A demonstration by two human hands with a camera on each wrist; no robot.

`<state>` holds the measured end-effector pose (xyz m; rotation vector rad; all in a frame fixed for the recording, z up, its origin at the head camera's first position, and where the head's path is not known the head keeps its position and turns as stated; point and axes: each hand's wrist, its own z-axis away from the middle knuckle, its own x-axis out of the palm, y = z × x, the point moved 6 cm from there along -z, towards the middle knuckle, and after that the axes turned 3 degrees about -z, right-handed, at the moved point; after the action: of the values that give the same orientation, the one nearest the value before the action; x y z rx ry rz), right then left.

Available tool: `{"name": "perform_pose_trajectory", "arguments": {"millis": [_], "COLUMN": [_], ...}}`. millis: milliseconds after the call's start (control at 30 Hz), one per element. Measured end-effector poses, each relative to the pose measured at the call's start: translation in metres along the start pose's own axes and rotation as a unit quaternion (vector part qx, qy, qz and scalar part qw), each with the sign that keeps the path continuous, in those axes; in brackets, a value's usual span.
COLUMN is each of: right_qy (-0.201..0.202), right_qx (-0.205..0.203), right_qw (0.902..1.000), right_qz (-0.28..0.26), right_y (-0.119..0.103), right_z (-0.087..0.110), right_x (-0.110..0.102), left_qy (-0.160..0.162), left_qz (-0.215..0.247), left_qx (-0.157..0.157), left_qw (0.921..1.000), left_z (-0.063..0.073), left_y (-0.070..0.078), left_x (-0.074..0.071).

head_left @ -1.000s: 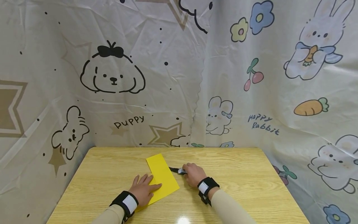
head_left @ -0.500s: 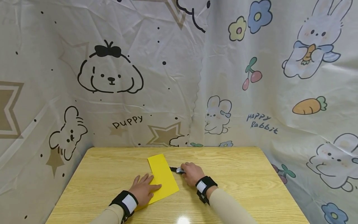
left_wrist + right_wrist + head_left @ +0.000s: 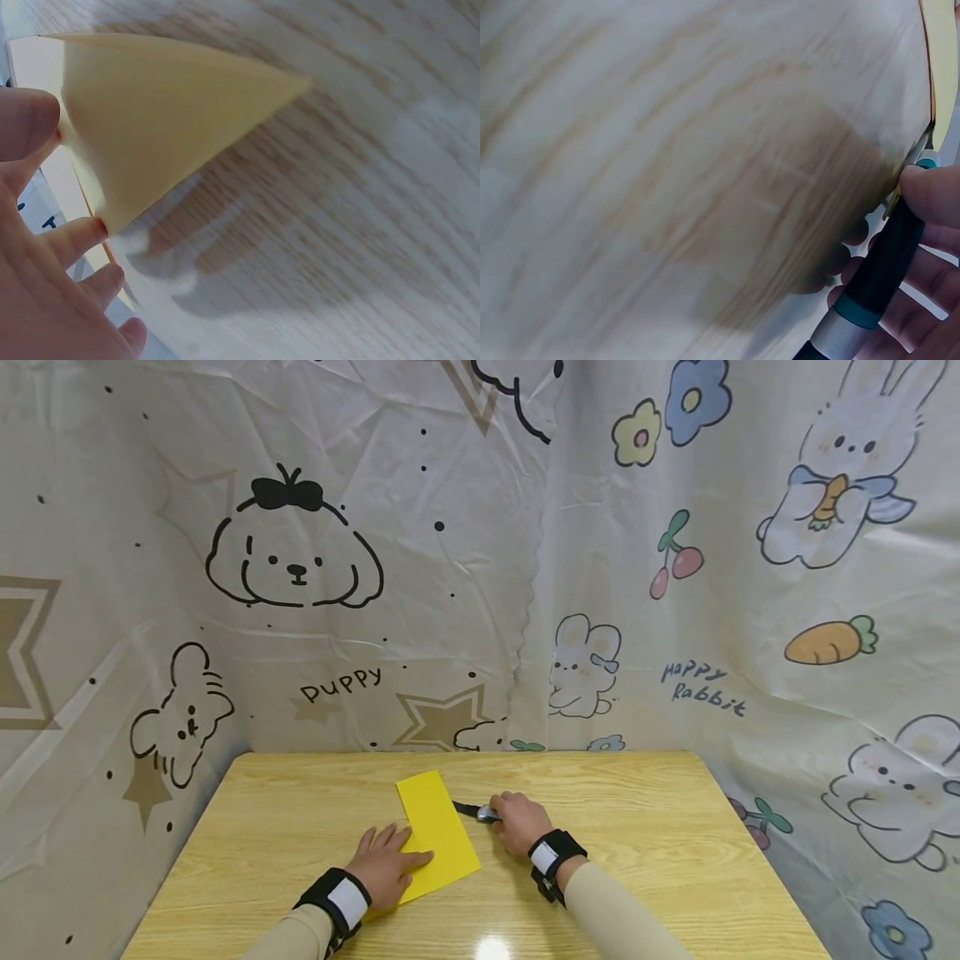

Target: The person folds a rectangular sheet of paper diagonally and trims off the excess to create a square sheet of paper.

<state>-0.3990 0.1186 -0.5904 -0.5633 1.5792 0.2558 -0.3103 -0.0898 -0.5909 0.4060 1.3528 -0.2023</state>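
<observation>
A folded sheet of yellow paper (image 3: 442, 835) lies slanted on the wooden table, its fold bulging upward in the left wrist view. My left hand (image 3: 381, 870) rests on the paper's left part with fingers spread, covering some of it. Right of the paper, my right hand (image 3: 522, 825) grips a utility knife (image 3: 467, 809) with a dark blade and silver front. The blade points left, its tip right at the paper's right edge. In the right wrist view, the knife's black handle (image 3: 889, 262) shows teal and silver bands, with my thumb (image 3: 930, 191) along it.
The light wooden table (image 3: 637, 827) extends on both sides of the hands. A cloth (image 3: 450, 568) printed with cartoon animals hangs behind the table and along its sides. Black straps (image 3: 341, 902) sit round both wrists.
The far end of the paper has swung slightly right. My right hand has shifted a little, and the knife tip has moved slightly farther away along the paper's edge. The left hand stays in place.
</observation>
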Motion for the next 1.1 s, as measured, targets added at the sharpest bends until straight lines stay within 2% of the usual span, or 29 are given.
{"name": "perform_pose_trajectory", "arguments": {"millis": [133, 300, 400, 567, 733, 900, 1100], "right_qy": [0.002, -0.006, -0.004, 0.012, 0.016, 0.007, 0.011], "right_qx": [-0.001, -0.003, -0.006, -0.007, -0.019, -0.012, -0.01], "right_qw": [1.0, 0.9999, 0.9999, 0.9999, 0.9997, 0.9999, 0.9999], "right_qz": [-0.004, -0.013, -0.014, 0.0, 0.003, 0.005, 0.003], "right_y": [0.001, -0.001, -0.002, -0.005, -0.009, -0.005, 0.002], "right_z": [0.002, 0.003, 0.002, -0.002, -0.004, -0.003, -0.001], "right_x": [0.0, 0.003, 0.003, -0.002, -0.003, 0.001, -0.002], "left_qy": [0.011, 0.023, 0.033, 0.047, 0.043, 0.036, 0.051], "left_qz": [0.015, 0.025, 0.015, -0.014, -0.053, -0.06, -0.061], "left_qx": [-0.001, 0.041, 0.053, 0.044, 0.041, 0.033, 0.039], "left_qw": [0.9998, 0.9986, 0.9979, 0.9978, 0.9968, 0.997, 0.9961], "left_z": [-0.001, -0.01, -0.016, -0.023, -0.026, -0.029, -0.028], "left_y": [0.001, 0.012, 0.016, 0.016, 0.02, 0.02, 0.016], "left_x": [-0.002, -0.002, -0.003, 0.001, 0.011, 0.019, 0.019]}}
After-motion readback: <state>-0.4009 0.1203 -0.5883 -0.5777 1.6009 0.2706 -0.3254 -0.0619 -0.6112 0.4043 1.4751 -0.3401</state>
